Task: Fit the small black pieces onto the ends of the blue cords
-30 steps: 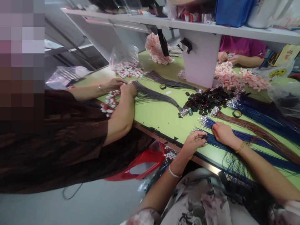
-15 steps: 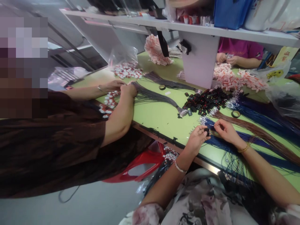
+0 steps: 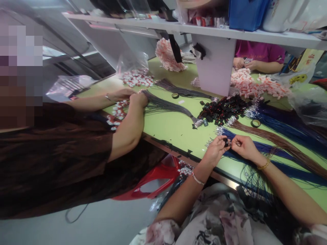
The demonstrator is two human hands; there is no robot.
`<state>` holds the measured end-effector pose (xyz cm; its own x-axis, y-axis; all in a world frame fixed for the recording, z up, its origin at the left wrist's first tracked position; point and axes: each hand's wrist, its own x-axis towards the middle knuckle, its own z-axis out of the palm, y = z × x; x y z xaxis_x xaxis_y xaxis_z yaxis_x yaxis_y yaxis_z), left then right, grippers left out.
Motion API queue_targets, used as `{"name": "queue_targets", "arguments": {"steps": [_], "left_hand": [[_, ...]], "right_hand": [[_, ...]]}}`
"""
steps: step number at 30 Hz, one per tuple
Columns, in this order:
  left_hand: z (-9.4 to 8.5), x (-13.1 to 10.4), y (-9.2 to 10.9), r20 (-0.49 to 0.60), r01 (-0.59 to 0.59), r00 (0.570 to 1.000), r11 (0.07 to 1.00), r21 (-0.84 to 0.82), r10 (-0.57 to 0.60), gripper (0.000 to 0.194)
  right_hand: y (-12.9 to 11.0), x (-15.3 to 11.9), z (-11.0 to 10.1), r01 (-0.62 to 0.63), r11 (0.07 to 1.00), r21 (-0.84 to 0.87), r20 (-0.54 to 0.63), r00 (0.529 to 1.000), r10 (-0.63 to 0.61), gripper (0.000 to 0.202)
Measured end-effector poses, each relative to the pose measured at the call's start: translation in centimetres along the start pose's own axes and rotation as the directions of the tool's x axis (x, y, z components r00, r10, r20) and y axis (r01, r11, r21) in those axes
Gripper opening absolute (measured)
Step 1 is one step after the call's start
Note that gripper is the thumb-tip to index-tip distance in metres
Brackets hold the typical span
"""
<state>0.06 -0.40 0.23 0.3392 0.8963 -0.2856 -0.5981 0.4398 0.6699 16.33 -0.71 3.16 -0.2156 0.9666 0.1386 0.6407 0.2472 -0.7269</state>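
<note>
My left hand (image 3: 215, 150) is closed, with a small black connector housing (image 3: 226, 142) between thumb and fingertips. Close by on the right, my right hand (image 3: 244, 148) pinches a thin wire, its silvery end (image 3: 229, 144) against the housing. Most of that wire is hidden by the fingers. Beneath and beyond both hands lie bundles of blue wires (image 3: 267, 147) with silvery terminals (image 3: 220, 130). A heap of black connector housings (image 3: 223, 109) is just beyond them on the green table (image 3: 166, 124).
Brown wires (image 3: 278, 139) and a tape roll (image 3: 255, 123) lie to the right. On the left, a co-worker's hands (image 3: 138, 98) hold grey wires (image 3: 168, 107). Across the table, another person's hands (image 3: 246, 64) work behind pink-white connectors (image 3: 247, 83). A shelf (image 3: 153, 24) overhangs the table.
My right hand has moved left, up against the housing in my left hand, and its fingers have closed together. The co-worker's hands stay at the grey wires.
</note>
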Motion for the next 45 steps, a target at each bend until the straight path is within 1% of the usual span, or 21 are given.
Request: {"name": "queue_targets", "arguments": {"steps": [6,12,14,17,20,24,29,31,33,34,36,38,40,42,45], "left_hand": [[-0.1,0.0,-0.1,0.016,0.001,1.000,0.999,0.037,-0.002,0.027],[0.0,-0.1,0.0,0.009,-0.010,1.000,0.998,0.059,0.009,0.031],[0.2,-0.2,-0.2,-0.007,-0.018,1.000,0.996,0.083,0.018,0.033],[0.6,-0.4,-0.7,-0.055,-0.062,0.996,0.984,0.169,0.072,0.035],[0.9,-0.5,-1.0,-0.097,-0.091,0.989,0.973,0.212,0.113,0.036],[1.1,-0.4,-1.0,-0.117,-0.068,0.989,0.979,0.191,0.092,0.036],[1.2,-0.4,-1.3,-0.153,-0.096,0.978,0.959,0.267,0.141,0.035],[1.2,-0.4,-1.1,-0.143,-0.091,0.980,0.956,0.280,0.135,0.034],[1.3,-0.4,-0.8,-0.123,-0.090,0.984,0.954,0.285,0.130,0.034],[1.4,-0.4,-0.6,-0.110,-0.096,0.985,0.952,0.289,0.132,0.035],[1.6,-0.2,-0.3,-0.087,-0.102,0.987,0.950,0.294,0.133,0.034],[1.7,0.1,-0.2,-0.075,-0.091,0.990,0.955,0.283,0.117,0.035],[1.7,0.4,-0.3,-0.082,-0.072,0.992,0.962,0.263,0.097,0.035],[1.6,0.7,-0.6,-0.094,-0.054,0.993,0.969,0.240,0.078,0.035],[1.2,1.0,-0.8,-0.096,-0.035,0.994,0.975,0.220,0.057,0.034]], "right_hand": [[-0.3,0.0,-0.1,0.016,0.999,-0.029,0.008,1.000,-0.015,0.016],[-0.1,0.0,0.1,-0.010,1.000,-0.015,0.022,1.000,0.011,0.014],[0.0,0.0,0.4,-0.027,0.999,0.030,0.035,0.999,0.026,0.013],[0.2,0.0,0.7,-0.052,0.993,0.102,0.046,0.998,0.048,0.013],[0.2,0.0,0.4,-0.031,0.993,0.116,0.063,0.998,0.024,0.013],[0.0,-0.1,0.0,0.020,0.997,0.069,0.107,0.994,-0.027,0.013],[-0.3,-0.4,0.4,0.020,0.998,-0.052,0.036,0.999,-0.018,0.015],[-0.2,-0.1,-0.1,0.061,0.996,-0.063,0.070,0.996,-0.057,0.016],[0.3,0.7,-1.1,0.085,0.994,-0.062,0.101,0.992,-0.078,0.020],[0.7,1.3,-1.7,0.073,0.993,-0.094,0.087,0.994,-0.065,0.022],[1.9,2.7,-2.7,-0.002,0.964,-0.264,0.006,1.000,0.003,0.020],[3.0,4.0,-3.1,-0.084,0.872,-0.482,-0.051,0.996,0.068,0.016],[3.9,4.9,-3.0,-0.105,0.776,-0.621,-0.053,0.994,0.092,0.017],[4.4,5.2,-2.8,-0.082,0.733,-0.676,-0.031,0.996,0.082,0.019],[4.8,5.2,-2.9,-0.039,0.730,-0.682,-0.011,0.999,0.044,0.020]]}}
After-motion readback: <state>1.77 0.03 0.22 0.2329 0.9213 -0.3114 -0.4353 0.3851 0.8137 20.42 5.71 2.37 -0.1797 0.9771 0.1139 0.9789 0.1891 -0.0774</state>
